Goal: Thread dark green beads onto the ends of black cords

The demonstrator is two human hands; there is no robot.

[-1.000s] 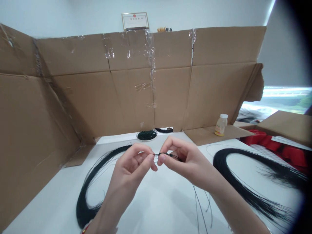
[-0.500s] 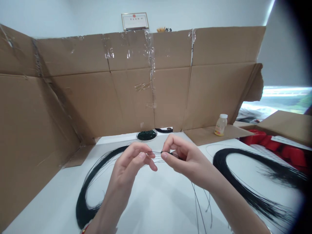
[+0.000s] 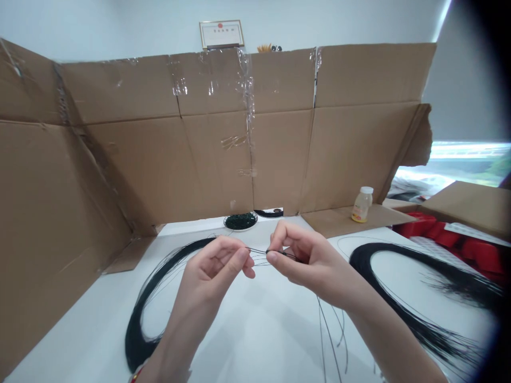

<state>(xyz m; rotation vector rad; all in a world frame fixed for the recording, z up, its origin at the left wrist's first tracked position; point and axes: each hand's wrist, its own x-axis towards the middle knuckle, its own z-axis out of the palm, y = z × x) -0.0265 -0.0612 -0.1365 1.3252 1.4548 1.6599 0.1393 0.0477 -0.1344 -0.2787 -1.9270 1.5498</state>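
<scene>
Pinching, left grip (image 3: 215, 268): closed, thin black strands (image 3: 257, 250) held.
Pinching, right grip (image 3: 305, 260): closed, same strands held opposite.
Bench (image 3: 255, 340): left bundle (image 3: 134, 338) and right bundle (image 3: 361, 260) laid curved.

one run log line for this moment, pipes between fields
left hand: pinching black strands | right hand: pinching same strands | strands: spanning between hands | white table: curved black bundles either side

White table (image 3: 255, 335). Directly on it: curved black bundle (image 3: 136, 319) at left; second black bundle (image 3: 364, 271) at right; round dish (image 3: 240, 230) at back; cardboard flap (image 3: 333, 224), back right.
</scene>
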